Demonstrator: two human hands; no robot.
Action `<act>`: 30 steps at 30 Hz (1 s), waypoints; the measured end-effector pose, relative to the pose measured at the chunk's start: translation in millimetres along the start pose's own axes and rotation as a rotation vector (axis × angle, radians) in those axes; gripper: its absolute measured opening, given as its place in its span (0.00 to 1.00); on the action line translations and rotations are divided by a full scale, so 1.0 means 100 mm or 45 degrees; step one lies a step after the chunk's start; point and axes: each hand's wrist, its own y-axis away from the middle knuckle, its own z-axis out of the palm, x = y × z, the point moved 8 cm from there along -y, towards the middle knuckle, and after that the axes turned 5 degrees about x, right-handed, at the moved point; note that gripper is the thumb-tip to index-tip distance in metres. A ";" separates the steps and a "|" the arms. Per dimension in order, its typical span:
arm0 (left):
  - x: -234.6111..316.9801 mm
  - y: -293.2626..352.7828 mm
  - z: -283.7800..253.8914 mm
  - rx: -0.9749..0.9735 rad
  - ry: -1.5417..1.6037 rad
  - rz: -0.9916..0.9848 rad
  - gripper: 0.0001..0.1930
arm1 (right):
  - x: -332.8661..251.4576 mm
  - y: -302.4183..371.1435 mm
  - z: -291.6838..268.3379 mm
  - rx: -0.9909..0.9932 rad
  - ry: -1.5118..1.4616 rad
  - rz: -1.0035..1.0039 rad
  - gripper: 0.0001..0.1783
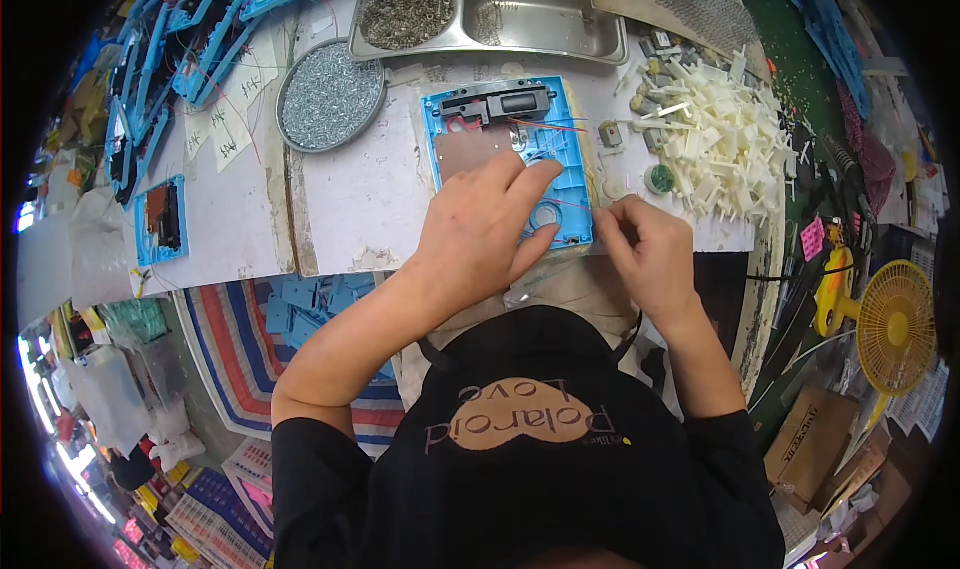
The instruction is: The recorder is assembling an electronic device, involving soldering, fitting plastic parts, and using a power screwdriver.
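Observation:
A light-blue plastic casing lies on the worktable in front of me. Along its far end sits a black module, and a brown plate covers its left part. My left hand rests over the casing with fingers and thumb spread, hiding part of its inside. Between that thumb and forefinger a round ring-shaped part shows. My right hand is just off the casing's near right edge. Its thumb and forefinger are pinched on a thin red wire that leads from the casing.
A round tray of small silvery parts stands left of the casing. Behind is a metal tray with springs. White plastic pieces are heaped at right, near a small green-topped round item. Blue casings are stacked far left. A yellow fan stands right.

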 end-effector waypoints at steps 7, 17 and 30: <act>0.09 0.09 0.07 -0.080 -0.054 0.241 0.20 | -0.27 0.37 0.30 -0.914 -1.045 0.654 0.11; 0.24 0.65 -0.09 -0.015 0.061 0.494 0.11 | -0.70 0.02 0.30 -0.288 0.072 -0.892 0.18; -0.12 1.34 0.10 -0.425 -0.063 -0.013 0.07 | -0.99 0.11 0.72 -0.160 0.087 -0.853 0.19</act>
